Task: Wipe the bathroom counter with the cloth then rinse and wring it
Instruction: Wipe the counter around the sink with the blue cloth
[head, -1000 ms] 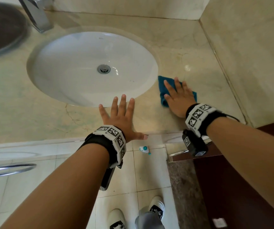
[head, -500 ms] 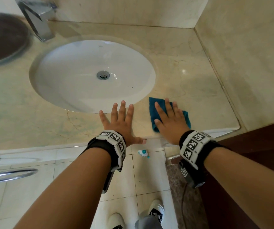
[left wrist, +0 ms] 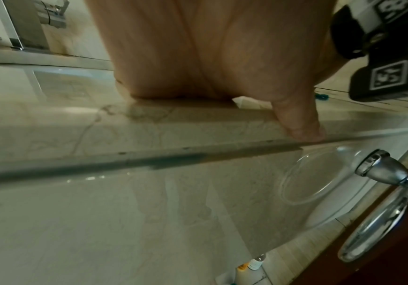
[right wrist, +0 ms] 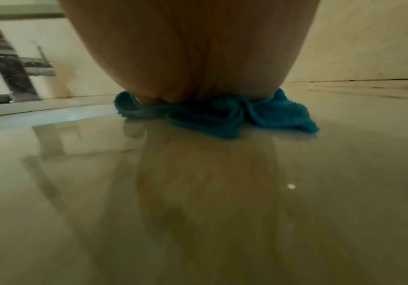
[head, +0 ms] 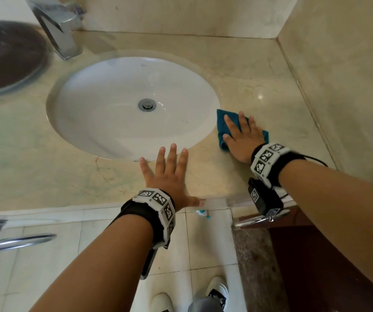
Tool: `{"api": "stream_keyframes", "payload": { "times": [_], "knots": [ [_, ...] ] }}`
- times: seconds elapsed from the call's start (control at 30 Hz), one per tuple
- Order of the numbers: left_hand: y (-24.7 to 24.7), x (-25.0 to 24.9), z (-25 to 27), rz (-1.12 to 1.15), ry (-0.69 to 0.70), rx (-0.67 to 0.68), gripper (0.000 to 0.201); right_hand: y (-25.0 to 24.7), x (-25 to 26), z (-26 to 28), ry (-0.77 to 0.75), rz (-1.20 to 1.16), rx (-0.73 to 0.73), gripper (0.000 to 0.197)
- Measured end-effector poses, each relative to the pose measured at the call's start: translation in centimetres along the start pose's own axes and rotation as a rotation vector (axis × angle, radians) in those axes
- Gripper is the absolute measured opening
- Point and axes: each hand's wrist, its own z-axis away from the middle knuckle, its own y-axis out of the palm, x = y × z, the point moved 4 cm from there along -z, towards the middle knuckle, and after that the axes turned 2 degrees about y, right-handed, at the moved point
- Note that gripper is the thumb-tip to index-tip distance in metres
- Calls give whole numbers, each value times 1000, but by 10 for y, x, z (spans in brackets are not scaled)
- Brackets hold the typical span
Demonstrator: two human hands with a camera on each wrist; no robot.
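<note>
A person's right hand [head: 243, 140] presses flat on a teal cloth [head: 222, 124] on a polished beige marble counter [head: 259, 86], its fingers [head: 230, 124] straight and slightly spread across the fabric, not curled round it. The cloth is a soft, nubby terry piece, bunched into folds under the palm in the right wrist view [right wrist: 222, 117], with one corner sticking out past the fingertips toward the rim of the sink [head: 133, 106] and another edge showing beyond the little finger. The sink is a smooth white oval bowl set under the stone, a round chrome drain [head: 147, 105] at its centre; a faint mark on its far wall is too small to read. The left hand [head: 169, 176] lies palm down on bare marble near the counter's front edge, fingers straight and apart, their tips just short of the sink's near rim, the thumb [left wrist: 298, 119] stretched sideways along the edge. Past the fingers, at the back of the counter, stands an angular chrome tap [head: 57, 25]. Both wrists carry white bands printed with black-and-white square code markers [head: 265, 157]; no lettering on them can be made out. The stone is veined and glossy, mirroring the right hand in the wrist view.
</note>
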Motion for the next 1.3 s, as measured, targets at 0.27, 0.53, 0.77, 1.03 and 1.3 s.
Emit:
{"api": "stream_keyframes", "payload": {
  "times": [0.27, 0.53, 0.77, 1.03, 1.3],
  "knots": [
    [-1, 0, 0, 2, -1, 13, 129, -28, -5, -33, 85, -51, -13, 57],
    [-3, -1, 1, -15, 3, 26, 128, -2, 1, 23, 23, -4, 21, 58],
    [-4, 1, 9, 35, 13, 8, 121, 37, 30, 85, -48, 13, 32, 63],
    [0, 84, 68, 91, -109, -40, 107, 55, 72, 115, -113, 46, 37, 65],
    [-6, 158, 84, 136, -283, -25, 115, 56, 103, 117, -121, 54, 24, 64]
  ]
}}
